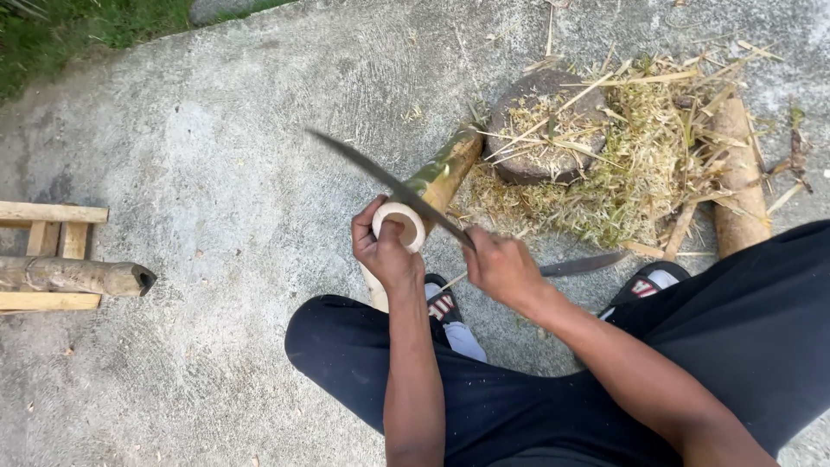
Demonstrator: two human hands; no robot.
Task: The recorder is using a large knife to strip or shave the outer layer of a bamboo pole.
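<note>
My left hand (382, 251) grips the cut end of a thick bamboo pole (437, 180), which slants up toward a round wooden block. My right hand (501, 266) is shut on the handle of a long dark machete (380, 180). Its blade lies across the hollow bamboo end and points up to the left. I sit low, with black trousers and sandals below the hands.
A round chopping block (543, 130) sits amid a heap of bamboo shavings (640, 173). A short log (739, 186) lies at right. A second blade (584, 264) rests on the concrete. A wooden stand holding a bamboo piece (73, 275) is at left. Grass borders the top left.
</note>
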